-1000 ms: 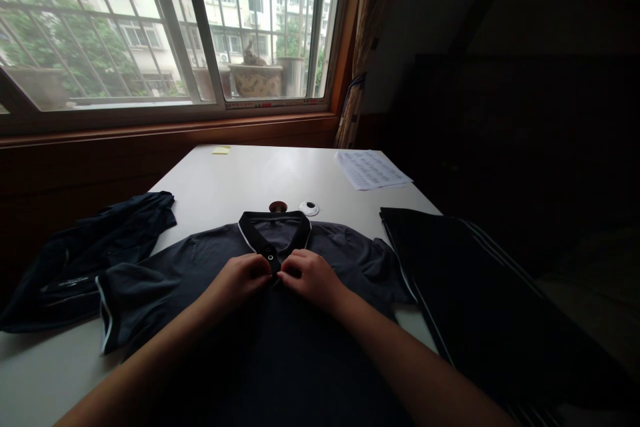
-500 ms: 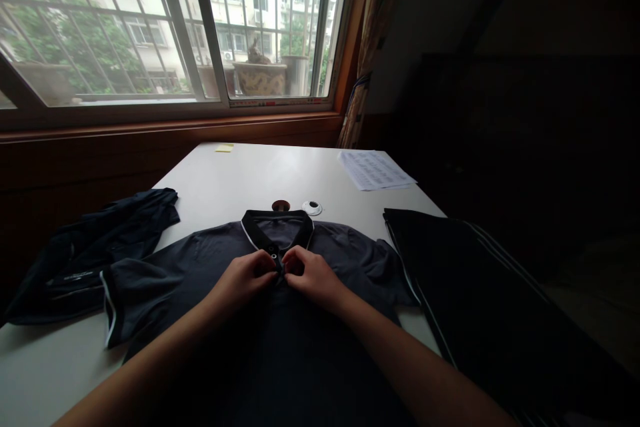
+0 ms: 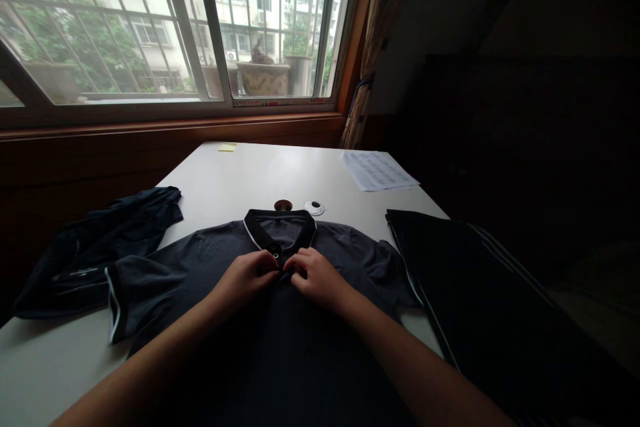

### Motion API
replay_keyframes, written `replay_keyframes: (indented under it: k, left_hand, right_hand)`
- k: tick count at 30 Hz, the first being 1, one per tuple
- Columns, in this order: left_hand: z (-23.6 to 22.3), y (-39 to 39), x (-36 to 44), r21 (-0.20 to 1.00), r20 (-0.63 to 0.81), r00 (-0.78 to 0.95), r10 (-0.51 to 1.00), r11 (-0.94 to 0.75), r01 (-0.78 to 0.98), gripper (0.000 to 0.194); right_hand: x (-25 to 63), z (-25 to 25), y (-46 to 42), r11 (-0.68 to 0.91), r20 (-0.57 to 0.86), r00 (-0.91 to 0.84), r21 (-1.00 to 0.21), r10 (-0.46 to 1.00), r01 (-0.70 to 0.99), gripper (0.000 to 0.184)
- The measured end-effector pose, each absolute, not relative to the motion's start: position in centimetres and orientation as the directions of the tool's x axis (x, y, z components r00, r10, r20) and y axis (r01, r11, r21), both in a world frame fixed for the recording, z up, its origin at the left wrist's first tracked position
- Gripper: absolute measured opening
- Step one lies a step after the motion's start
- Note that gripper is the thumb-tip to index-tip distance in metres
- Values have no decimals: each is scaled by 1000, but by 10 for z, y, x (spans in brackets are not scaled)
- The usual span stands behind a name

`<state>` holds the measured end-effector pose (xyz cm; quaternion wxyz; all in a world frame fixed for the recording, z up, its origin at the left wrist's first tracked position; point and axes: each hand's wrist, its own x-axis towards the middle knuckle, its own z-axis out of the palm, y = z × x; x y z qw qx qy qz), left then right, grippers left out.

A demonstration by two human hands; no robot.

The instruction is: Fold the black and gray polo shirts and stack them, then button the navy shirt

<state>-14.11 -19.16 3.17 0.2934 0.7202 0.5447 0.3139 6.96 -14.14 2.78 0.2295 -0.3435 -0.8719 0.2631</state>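
Observation:
A dark polo shirt (image 3: 200, 280) lies face up and spread out, its black collar (image 3: 257, 225) with white edging pointing away from me. My left hand (image 3: 251, 271) pinches the front placket just below the collar, thumb and forefinger together. Opposite it, my right hand (image 3: 314, 273) pinches the other side of the same placket, its fingertips almost meeting those of the left. A pale-rimmed button (image 3: 275, 255) shows just above the fingertips. Whatever lies right between the fingertips is too small and dark to make out.
The shirt is on a white table (image 3: 260, 170). A crumpled dark garment (image 3: 100, 253) lies at the left, folded dark trousers with pale stripes (image 3: 465, 280) at the right. Beyond the collar are a cable hole (image 3: 283, 205) and its white cover (image 3: 315, 207). Printed sheets (image 3: 377, 171) and a yellow note (image 3: 227, 147) lie farther back.
Both hands stay at the placket. The right hand's fingers have shifted slightly, with the forefinger more bent. The whole view has moved a little.

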Motion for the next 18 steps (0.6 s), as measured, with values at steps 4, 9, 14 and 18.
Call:
replay_keyframes:
  k: [4,9,14,18]
  left_hand:
    - [32,-191,-141,761,141,214,966,-245,601,8]
    - [30,-191,-141,744,150,228,962,-261,615,8]
    - [30,-194,-140,677,197,263,944,-325,660,8]
    - [30,-196,-139,606,188,317,930,-364,707,17]
  right_hand:
    - [74,28,-140,716,257,-696,-470,670,516,18]
    - [76,30,-138,716,180,-711,-374,680,589,12]
    - [76,30,-137,681,176,-676,-391,715,619,6]
    - [76,27,-136,673,205,-660,-425,723,605,6]
